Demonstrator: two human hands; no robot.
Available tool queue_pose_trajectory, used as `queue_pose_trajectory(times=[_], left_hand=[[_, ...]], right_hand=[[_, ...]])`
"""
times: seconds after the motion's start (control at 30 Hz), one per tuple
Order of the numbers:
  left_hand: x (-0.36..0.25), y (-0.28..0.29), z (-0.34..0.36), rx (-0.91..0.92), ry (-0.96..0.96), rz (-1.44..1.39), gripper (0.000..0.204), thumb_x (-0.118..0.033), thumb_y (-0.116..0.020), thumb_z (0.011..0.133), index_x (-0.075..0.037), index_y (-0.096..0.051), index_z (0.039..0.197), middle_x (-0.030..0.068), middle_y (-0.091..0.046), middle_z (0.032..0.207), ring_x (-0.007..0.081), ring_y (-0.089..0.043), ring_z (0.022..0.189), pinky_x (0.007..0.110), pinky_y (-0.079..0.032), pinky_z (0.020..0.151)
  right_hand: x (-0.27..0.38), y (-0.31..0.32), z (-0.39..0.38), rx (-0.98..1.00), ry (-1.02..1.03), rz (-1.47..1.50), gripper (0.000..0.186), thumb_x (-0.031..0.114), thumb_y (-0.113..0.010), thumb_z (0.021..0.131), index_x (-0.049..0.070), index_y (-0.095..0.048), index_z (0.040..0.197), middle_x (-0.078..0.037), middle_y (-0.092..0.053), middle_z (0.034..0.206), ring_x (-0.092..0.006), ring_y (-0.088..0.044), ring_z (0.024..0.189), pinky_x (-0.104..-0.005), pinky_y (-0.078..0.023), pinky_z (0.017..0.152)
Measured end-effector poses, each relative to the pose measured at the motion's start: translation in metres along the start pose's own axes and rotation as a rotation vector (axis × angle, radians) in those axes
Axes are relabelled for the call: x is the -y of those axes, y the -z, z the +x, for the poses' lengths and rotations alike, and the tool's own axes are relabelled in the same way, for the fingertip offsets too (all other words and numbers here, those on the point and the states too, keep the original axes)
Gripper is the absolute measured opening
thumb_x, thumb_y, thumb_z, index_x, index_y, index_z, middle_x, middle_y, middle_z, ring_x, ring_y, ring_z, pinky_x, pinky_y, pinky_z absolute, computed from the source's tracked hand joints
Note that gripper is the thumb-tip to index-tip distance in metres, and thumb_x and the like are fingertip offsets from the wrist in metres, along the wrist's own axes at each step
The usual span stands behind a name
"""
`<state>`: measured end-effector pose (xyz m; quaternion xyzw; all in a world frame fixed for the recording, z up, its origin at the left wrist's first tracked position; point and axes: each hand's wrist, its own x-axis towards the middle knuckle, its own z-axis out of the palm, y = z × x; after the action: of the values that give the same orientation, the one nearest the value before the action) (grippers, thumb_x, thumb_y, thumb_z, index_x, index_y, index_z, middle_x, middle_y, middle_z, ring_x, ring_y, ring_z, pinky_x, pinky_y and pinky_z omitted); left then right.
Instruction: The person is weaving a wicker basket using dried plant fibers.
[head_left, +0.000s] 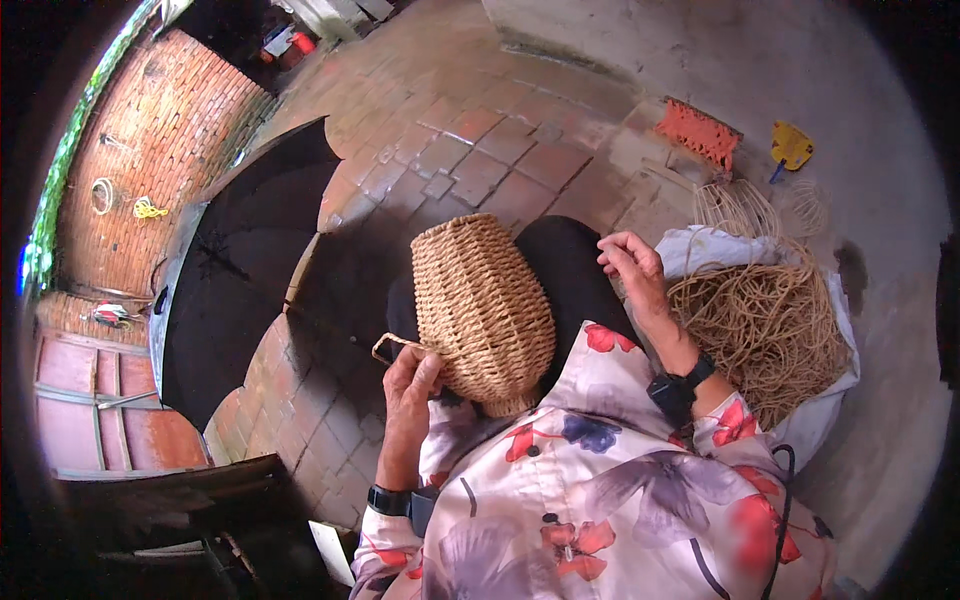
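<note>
A woven basket [483, 310] of tan twisted cord lies across my lap, its narrower end pointing away from me. At its lower left side, my left hand [410, 383] is closed in a pinch on a short bent loop of cord [384, 346] that sticks out to the left. The fingertips rest close against the basket wall. My right hand [637, 268] is raised over my right knee, apart from the basket. Its fingers are curled together, and I cannot make out anything between them.
A heap of loose tan cord [770, 335] lies on a white sack [845, 320] at my right. Beyond it are an orange slotted piece [700, 134] and a yellow fan-shaped thing [791, 146]. An open black umbrella [250, 265] stands at the left on brick paving [480, 172].
</note>
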<state>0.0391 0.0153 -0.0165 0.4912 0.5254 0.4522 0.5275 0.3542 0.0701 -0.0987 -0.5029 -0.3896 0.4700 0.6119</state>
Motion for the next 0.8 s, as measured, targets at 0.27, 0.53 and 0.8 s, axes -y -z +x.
queue_pose_trajectory(times=[0.27, 0.53, 0.8], left_hand=[[0.013, -0.006, -0.001, -0.14, -0.086, -0.052, 0.017, -0.014, -0.071, 0.087, -0.007, -0.058, 0.079, -0.0044, -0.053, 0.068, 0.0043, -0.044, 0.056, 0.021, -0.034, 0.05], [0.017, 0.002, 0.001, -0.095, -0.011, -0.037, 0.017, -0.015, -0.07, 0.088, -0.007, -0.057, 0.081, -0.0041, -0.052, 0.068, 0.0042, -0.044, 0.055, 0.021, -0.034, 0.049], [0.017, 0.001, -0.006, -0.13, -0.073, 0.013, 0.015, -0.015, -0.067, 0.091, -0.005, -0.058, 0.083, -0.0024, -0.055, 0.073, 0.0057, -0.048, 0.057, 0.021, -0.039, 0.051]], right_hand=[[0.046, -0.022, -0.021, 0.28, 0.283, -0.315, 0.008, 0.006, -0.063, 0.085, 0.003, -0.066, 0.092, -0.004, -0.063, 0.079, -0.0137, -0.06, 0.073, -0.0272, -0.047, 0.068], [0.068, -0.064, -0.041, 0.699, 0.645, -0.497, 0.037, -0.002, -0.066, 0.072, 0.014, -0.069, 0.105, -0.006, -0.054, 0.085, -0.0244, -0.059, 0.078, -0.0335, -0.05, 0.068], [0.067, -0.045, -0.03, 0.559, 0.398, -0.296, 0.027, 0.001, -0.063, 0.079, 0.007, -0.068, 0.105, -0.004, -0.055, 0.083, -0.0144, -0.057, 0.077, -0.027, -0.047, 0.069]])
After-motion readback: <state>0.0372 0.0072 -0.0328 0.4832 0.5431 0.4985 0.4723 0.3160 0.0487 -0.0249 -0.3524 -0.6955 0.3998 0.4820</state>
